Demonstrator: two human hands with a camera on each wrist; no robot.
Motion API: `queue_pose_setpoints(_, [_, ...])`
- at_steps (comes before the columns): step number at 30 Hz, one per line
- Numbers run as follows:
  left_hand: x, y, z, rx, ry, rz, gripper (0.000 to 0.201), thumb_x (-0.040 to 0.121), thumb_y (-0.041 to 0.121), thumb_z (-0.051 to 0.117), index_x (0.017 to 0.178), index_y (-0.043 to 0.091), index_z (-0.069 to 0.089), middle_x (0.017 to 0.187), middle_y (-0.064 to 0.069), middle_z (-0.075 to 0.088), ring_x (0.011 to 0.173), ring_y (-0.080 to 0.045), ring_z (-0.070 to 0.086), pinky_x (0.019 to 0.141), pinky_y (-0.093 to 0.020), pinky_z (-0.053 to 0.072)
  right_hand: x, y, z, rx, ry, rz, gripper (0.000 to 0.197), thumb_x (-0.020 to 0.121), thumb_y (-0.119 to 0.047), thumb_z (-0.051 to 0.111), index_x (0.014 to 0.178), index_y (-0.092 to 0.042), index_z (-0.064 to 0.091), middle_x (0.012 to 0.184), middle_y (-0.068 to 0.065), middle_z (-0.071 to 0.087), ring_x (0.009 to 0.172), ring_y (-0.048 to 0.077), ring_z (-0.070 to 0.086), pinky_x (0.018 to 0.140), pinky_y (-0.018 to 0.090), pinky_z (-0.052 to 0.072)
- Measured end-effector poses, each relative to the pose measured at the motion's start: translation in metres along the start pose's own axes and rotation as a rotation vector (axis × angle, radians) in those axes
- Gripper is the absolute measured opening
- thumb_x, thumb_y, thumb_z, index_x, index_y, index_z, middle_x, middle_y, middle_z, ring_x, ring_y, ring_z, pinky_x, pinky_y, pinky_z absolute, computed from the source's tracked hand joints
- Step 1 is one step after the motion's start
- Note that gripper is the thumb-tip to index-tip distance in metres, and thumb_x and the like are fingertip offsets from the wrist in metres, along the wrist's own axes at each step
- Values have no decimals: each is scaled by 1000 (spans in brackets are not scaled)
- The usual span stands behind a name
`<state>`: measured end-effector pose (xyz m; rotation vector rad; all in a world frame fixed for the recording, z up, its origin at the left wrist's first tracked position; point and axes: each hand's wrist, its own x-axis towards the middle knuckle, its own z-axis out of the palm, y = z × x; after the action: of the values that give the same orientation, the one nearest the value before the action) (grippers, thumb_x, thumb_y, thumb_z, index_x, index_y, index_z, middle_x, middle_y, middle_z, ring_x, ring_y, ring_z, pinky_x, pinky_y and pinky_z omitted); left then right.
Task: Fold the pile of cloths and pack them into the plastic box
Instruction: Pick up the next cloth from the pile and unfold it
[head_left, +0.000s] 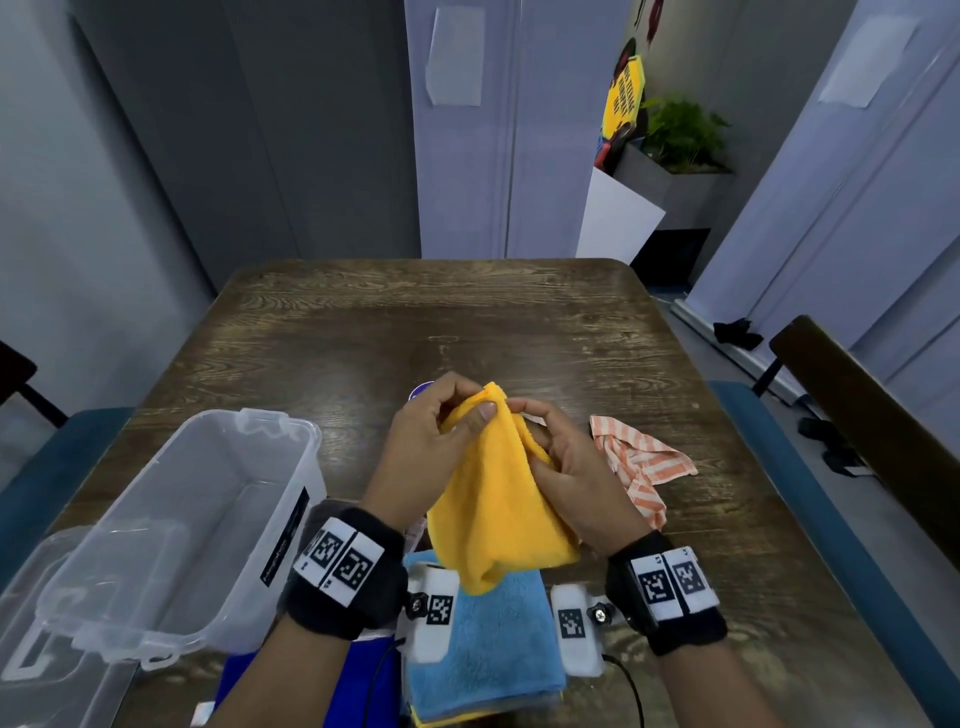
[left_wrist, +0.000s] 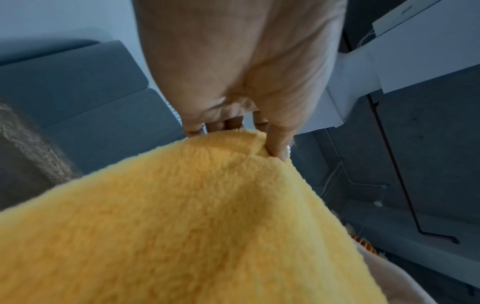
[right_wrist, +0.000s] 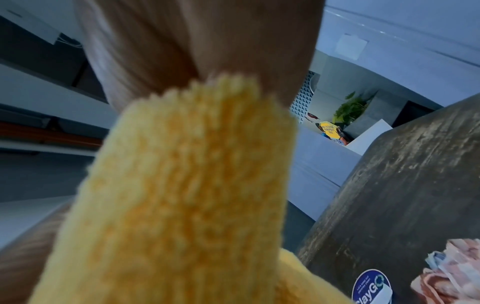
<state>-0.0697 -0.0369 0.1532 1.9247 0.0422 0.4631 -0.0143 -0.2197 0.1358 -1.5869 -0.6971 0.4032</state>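
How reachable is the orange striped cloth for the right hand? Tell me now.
Probably yes, but not at once. The orange striped cloth lies on the table beside the right hand, nothing between them; yet that hand, with the left hand, grips the yellow cloth.

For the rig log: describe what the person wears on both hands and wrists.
Left hand and right hand are bare: no gloves or sleeves. Left wristband and right wristband are black, each with a white strip bearing two square black-and-white markers. Beside each sits a white box with a marker, a black knob and a black cable.
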Motion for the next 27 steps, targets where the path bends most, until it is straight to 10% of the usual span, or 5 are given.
queue_pose_setpoints(7, [1,1,6,41,138,4,12,96,39,61,107,35,63,89,13,61,83,-2,56,68,-8,41,-1,-4,0,-38,-2,-19,44,101,1,51,137,-23,48,122,2,69,109,19,66,92,38,55])
queue_pose_setpoints(12, [6,-4,2,61,-32,-83,35,98,53,48,125,36,61,104,16,66,96,3,60,77,-15,44,0,-8,-4,-70,-22,-42,44,101,2,50,138,-22,48,129,-4,66,119,14,63,98,33,53])
queue_pose_setpoints(16, [6,-2,0,93,-79,-80,32,98,51,44,109,27,63,88,9,64,82,6,58,68,-8,41,3,-11,-5,-98,-44,-43,44,101,0,50,137,-25,49,130,-9,65,120,10,62,99,30,52])
queue_pose_setpoints(22, [9,1,3,64,207,8,21,99,42,53,86,25,57,74,9,55,68,1,52,60,-12,37,6,-16,0,-53,-32,-80,39,104,-12,52,141,-24,46,135,-9,61,125,11,58,101,30,49])
queue_pose_setpoints(27, [19,4,-4,165,370,121,15,96,48,59,96,33,58,113,11,44,109,-4,48,91,-26,41,7,-1,-3,30,16,59,82,81,-41,81,145,-39,32,133,-1,62,119,14,63,97,37,55])
